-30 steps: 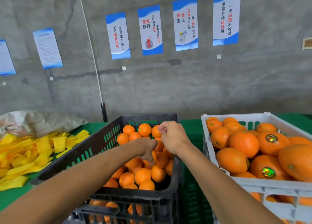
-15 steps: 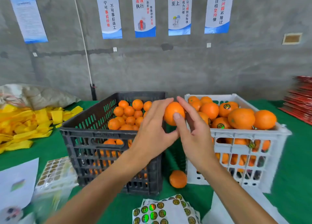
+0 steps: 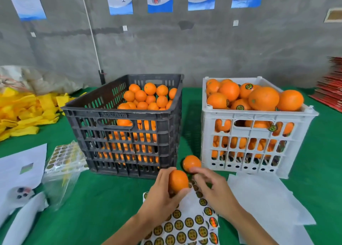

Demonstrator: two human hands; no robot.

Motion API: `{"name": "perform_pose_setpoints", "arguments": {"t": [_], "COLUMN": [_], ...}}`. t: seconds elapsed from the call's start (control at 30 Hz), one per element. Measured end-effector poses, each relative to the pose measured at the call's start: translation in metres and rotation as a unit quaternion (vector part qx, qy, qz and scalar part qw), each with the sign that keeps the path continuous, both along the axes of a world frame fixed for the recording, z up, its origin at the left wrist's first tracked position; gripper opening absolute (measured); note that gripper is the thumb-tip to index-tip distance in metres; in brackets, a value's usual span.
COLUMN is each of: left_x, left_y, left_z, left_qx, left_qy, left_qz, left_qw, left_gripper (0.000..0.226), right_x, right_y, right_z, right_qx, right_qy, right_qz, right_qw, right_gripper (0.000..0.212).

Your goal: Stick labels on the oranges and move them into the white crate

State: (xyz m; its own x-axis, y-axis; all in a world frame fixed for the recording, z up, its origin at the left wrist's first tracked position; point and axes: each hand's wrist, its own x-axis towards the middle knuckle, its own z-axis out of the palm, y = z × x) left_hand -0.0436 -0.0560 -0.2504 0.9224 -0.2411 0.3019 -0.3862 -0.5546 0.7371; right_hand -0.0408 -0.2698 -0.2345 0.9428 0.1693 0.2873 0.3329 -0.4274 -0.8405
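The labelling step looks to be in hand: the left hand grips an orange low over the green table, just above the sheet of round labels that lies under both wrists; the right hand hovers beside the fruit with its fingers loosely spread and nothing visibly held, its fingertips near the top rows of labels; whether a label already sits on this orange cannot be told, since the side facing the camera is bare. The next move likely calls for peeling one label off the sheet with the right hand, pressing it flat on the skin, then carrying the fruit right and up over the rim of the white crate; that crate is heaped near its top with oranges, several showing labels, so the fruit would need a settled spot so as not to roll off; the black crate to its left holds many smaller unlabelled oranges, piled toward its far side; a second loose orange lies on the table between the two crates, touching or just beside the white one.
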Motion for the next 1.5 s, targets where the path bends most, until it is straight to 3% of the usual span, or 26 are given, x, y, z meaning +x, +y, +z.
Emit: {"name": "perform_pose_setpoints", "arguments": {"t": [0.17, 0.43, 0.67, 0.83, 0.97, 1.03, 1.2, 1.37, 1.5], "left_x": [0.005, 0.006, 0.006, 0.004, 0.003, 0.004, 0.002, 0.0, -0.001], "left_y": [0.005, 0.006, 0.006, 0.006, 0.006, 0.005, 0.007, 0.005, -0.005], "left_z": [-0.013, -0.016, -0.018, -0.016, -0.015, -0.014, -0.012, -0.003, 0.027], "left_qx": [-0.093, -0.133, -0.122, -0.108, -0.112, -0.123, -0.162, -0.197, -0.253], "left_qy": [0.048, 0.056, 0.055, 0.055, 0.064, 0.071, 0.063, 0.038, 0.022], "left_qz": [0.056, 0.056, 0.044, 0.039, 0.015, -0.001, -0.009, 0.013, -0.005], "left_qw": [0.993, 0.988, 0.99, 0.992, 0.991, 0.99, 0.985, 0.98, 0.967], "left_gripper": [0.061, 0.053, 0.054, 0.056, 0.061, 0.065, 0.063, 0.063, 0.067], "right_x": [0.004, 0.007, 0.011, 0.006, -0.002, -0.009, -0.017, -0.023, -0.028], "right_y": [0.0, 0.007, 0.017, 0.024, 0.029, 0.035, 0.04, 0.031, 0.024], "right_z": [-0.017, -0.021, -0.02, -0.012, -0.002, 0.004, 0.01, 0.008, 0.019], "right_qx": [-0.187, -0.243, -0.133, -0.05, 0.094, 0.114, 0.18, 0.007, -0.15], "right_qy": [0.026, 0.006, 0.057, 0.078, 0.009, -0.021, 0.017, -0.102, -0.288], "right_qz": [0.07, 0.05, -0.032, -0.084, -0.148, -0.122, -0.049, 0.002, -0.041], "right_qw": [0.98, 0.969, 0.989, 0.992, 0.984, 0.986, 0.982, 0.995, 0.945], "right_gripper": [0.055, 0.058, 0.014, 0.026, 0.013, 0.011, 0.011, 0.028, 0.052]}}
